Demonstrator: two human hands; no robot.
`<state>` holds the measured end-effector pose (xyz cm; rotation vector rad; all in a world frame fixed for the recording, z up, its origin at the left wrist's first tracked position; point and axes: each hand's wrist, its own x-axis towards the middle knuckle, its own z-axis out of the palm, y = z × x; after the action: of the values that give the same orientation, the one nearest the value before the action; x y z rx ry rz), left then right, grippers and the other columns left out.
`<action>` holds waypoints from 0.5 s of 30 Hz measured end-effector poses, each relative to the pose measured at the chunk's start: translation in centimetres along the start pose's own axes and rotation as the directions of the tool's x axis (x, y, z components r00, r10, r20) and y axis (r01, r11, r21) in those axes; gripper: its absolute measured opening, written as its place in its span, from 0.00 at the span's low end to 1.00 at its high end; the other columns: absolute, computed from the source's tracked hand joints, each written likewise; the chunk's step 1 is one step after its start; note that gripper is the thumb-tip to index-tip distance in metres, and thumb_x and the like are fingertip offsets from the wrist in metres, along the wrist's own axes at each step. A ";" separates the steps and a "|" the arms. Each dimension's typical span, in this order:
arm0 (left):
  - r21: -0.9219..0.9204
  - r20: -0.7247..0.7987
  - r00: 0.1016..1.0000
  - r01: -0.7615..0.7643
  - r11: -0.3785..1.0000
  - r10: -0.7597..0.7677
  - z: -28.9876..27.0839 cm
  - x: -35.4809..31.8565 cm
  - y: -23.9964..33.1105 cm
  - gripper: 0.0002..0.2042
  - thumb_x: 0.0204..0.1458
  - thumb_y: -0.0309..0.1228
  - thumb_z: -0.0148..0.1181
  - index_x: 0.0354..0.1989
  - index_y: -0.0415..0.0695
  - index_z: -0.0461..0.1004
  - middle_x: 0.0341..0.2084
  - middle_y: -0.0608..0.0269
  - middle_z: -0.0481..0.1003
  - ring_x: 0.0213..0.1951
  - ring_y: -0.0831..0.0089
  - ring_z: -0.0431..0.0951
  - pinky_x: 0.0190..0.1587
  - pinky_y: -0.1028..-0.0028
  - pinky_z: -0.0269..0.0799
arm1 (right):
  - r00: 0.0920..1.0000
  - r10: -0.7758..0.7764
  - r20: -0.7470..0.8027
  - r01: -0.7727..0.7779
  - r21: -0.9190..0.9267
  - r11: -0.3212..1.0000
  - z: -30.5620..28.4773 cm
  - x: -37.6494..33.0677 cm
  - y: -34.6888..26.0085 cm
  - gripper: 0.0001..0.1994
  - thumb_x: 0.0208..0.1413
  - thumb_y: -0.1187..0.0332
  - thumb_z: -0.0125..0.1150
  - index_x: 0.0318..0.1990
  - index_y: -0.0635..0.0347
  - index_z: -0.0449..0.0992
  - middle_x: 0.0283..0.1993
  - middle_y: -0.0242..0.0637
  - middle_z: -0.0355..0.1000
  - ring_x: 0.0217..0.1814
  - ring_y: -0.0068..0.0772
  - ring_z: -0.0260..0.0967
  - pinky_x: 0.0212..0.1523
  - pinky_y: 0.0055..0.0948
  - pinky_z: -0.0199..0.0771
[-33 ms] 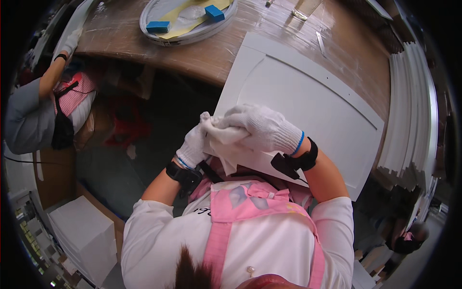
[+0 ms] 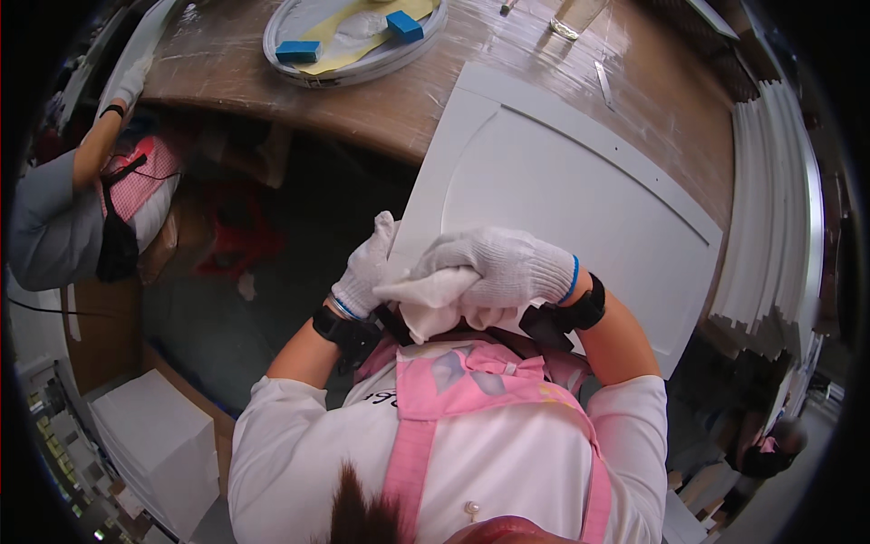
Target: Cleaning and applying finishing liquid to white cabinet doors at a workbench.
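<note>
A white panel [image 2: 580, 199] with a raised frame border and a curved line on its face rests partly on the table and juts over its near edge toward me. My left hand [image 2: 367, 265], in a white knit glove, grips the panel's left edge; its thumb points up along the edge and the other fingers are mostly hidden. In my right hand [image 2: 507, 263], gloved too, a bunched white cloth [image 2: 433, 295] is held at the panel's near edge, close to my apron. Part of the cloth hangs below the fingers.
The brown table [image 2: 362, 113] is wrapped in clear film. A round lid-like tray [image 2: 317, 80] holds blue blocks [image 2: 297, 51] and yellow paper. A glass [image 2: 571, 20] stands at the back. White panels [image 2: 770, 218] are stacked at right, boxes [image 2: 154, 444] at left. A co-worker [image 2: 68, 204] is at far left.
My right hand has come down toward my body with the cloth, from the panel's left corner to its near edge. My left hand stays in place, now more uncovered.
</note>
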<state>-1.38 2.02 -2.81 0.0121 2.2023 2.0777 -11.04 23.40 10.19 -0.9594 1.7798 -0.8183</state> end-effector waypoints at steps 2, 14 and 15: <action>-0.514 0.205 0.935 0.355 0.781 -0.290 -0.2 -0.2 2.0 0.25 0.67 0.50 0.42 0.58 0.39 0.68 0.48 0.57 0.76 0.48 0.69 0.77 0.52 0.71 0.73 | 0.999 0.034 0.007 -0.034 0.268 0.963 0.2 -3.6 0.0 0.23 0.44 0.72 0.63 0.53 0.58 0.76 0.50 0.34 0.75 0.52 0.30 0.71 0.57 0.29 0.68; 0.030 0.249 0.891 0.384 0.923 -0.379 -1.9 1.3 3.2 0.29 0.59 0.51 0.58 0.55 0.35 0.70 0.46 0.64 0.76 0.47 0.78 0.74 0.52 0.75 0.70 | -0.142 0.602 -0.786 0.465 0.484 0.741 3.8 -30.9 15.9 0.19 0.61 0.71 0.52 0.59 0.63 0.68 0.51 0.36 0.72 0.48 0.29 0.74 0.44 0.28 0.78; 0.158 0.227 0.892 0.363 0.918 -0.392 -1.8 1.5 3.4 0.28 0.59 0.50 0.57 0.54 0.35 0.71 0.46 0.63 0.76 0.47 0.77 0.74 0.52 0.74 0.69 | -0.287 0.639 -0.714 0.479 0.471 0.741 4.4 -32.9 17.8 0.19 0.59 0.72 0.52 0.58 0.64 0.69 0.50 0.37 0.72 0.47 0.31 0.75 0.43 0.29 0.79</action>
<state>-3.32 0.54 0.52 -0.1246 1.9741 1.6437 -2.68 59.97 7.06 1.0714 2.2766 -2.4670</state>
